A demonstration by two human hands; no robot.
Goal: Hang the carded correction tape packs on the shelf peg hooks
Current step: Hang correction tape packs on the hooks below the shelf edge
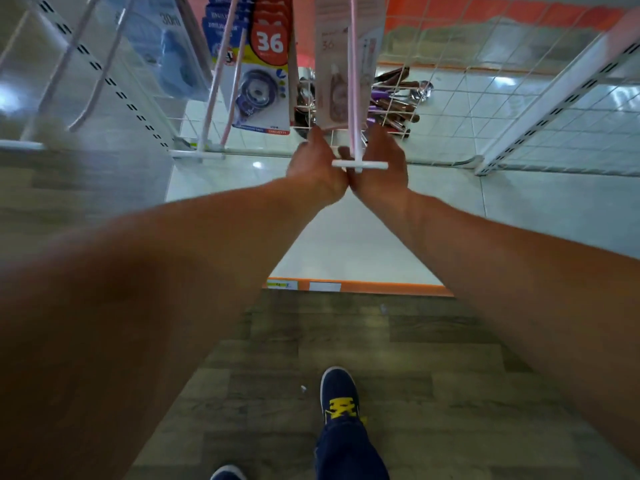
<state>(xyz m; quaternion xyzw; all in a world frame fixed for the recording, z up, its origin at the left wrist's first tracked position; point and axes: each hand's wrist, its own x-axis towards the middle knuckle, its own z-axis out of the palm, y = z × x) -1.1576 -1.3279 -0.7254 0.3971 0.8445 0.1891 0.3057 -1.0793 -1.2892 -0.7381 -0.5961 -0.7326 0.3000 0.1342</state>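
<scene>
A beige carded correction tape pack (334, 64) hangs on a long white peg hook (355, 81) whose front crossbar (359, 164) sits between my two hands. My left hand (313, 164) pinches the lower edge of that pack from the left. On the right, my right hand (381, 168) is cupped under the hook's tip, fingers curled beside the pack; its grip is partly hidden by the hook. To the left, several blue-and-red carded packs marked 36 (259, 71) hang on a neighbouring peg hook (221, 74).
Bare peg hooks (86, 74) stick out at the left, next to a blurred blue pack (173, 46). Below the hooks a wire basket (450, 98) holds brown and purple handled utensils (394, 98). A white shelf with an orange edge (353, 287) lies beneath. My shoes stand on wood-look floor.
</scene>
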